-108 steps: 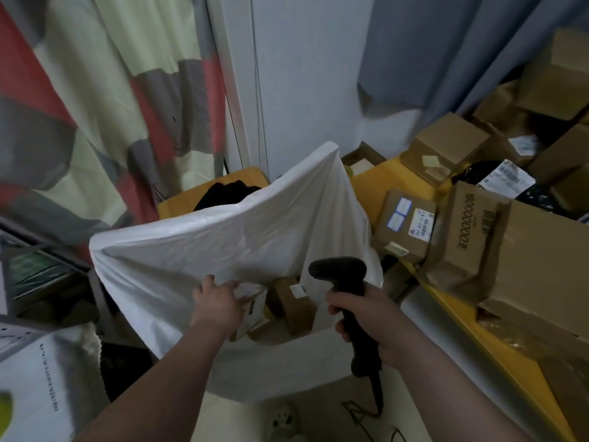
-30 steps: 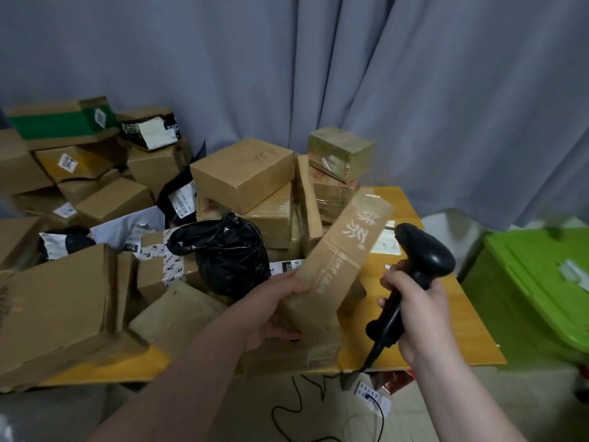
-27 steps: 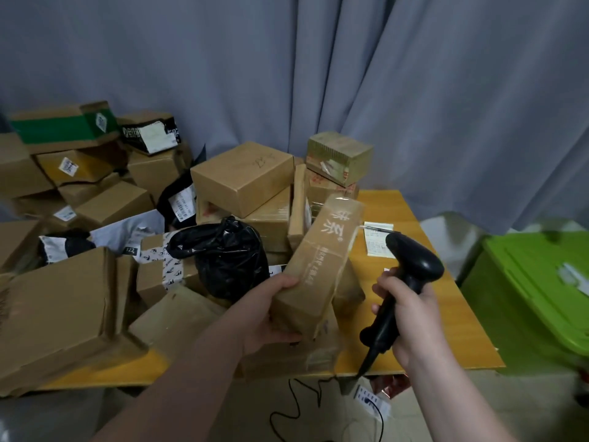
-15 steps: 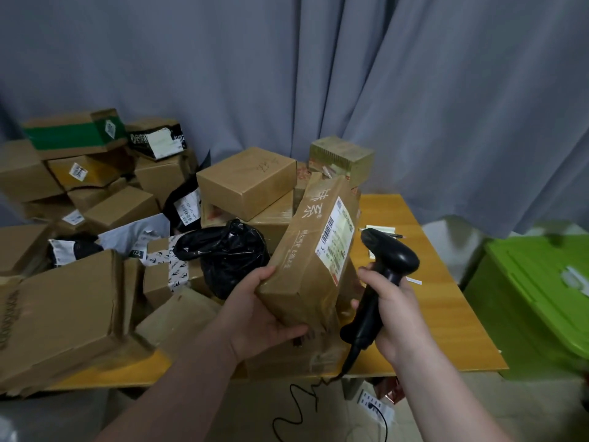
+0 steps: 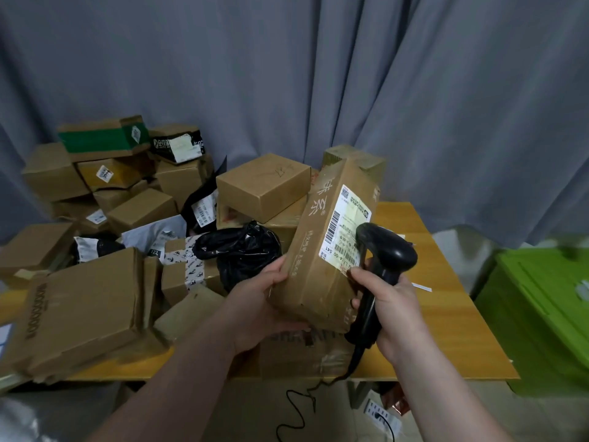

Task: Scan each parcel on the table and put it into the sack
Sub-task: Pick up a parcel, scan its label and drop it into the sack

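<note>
My left hand [image 5: 258,303] grips the lower end of a long brown cardboard parcel [image 5: 314,263], tilted up above the table's front edge. Its white barcode label [image 5: 345,226] faces right and toward me. My right hand [image 5: 390,301] is closed around the handle of a black barcode scanner [image 5: 387,250], whose head sits right at the label's lower part. The wooden table [image 5: 446,330] carries a pile of brown boxes, among them a square box [image 5: 263,185] and a black plastic bag parcel [image 5: 240,255]. The sack is out of view.
A large flattened-looking brown box [image 5: 83,306] lies at the table's front left. A green plastic crate [image 5: 541,311] stands on the floor to the right. Grey curtain [image 5: 318,74] hangs behind. The scanner cable [image 5: 296,406] and a power strip [image 5: 381,416] lie below the table edge.
I turned from the sack to the table and picked up the long parcel. Over the last second I rotated its label toward me and brought the scanner head up against the label.
</note>
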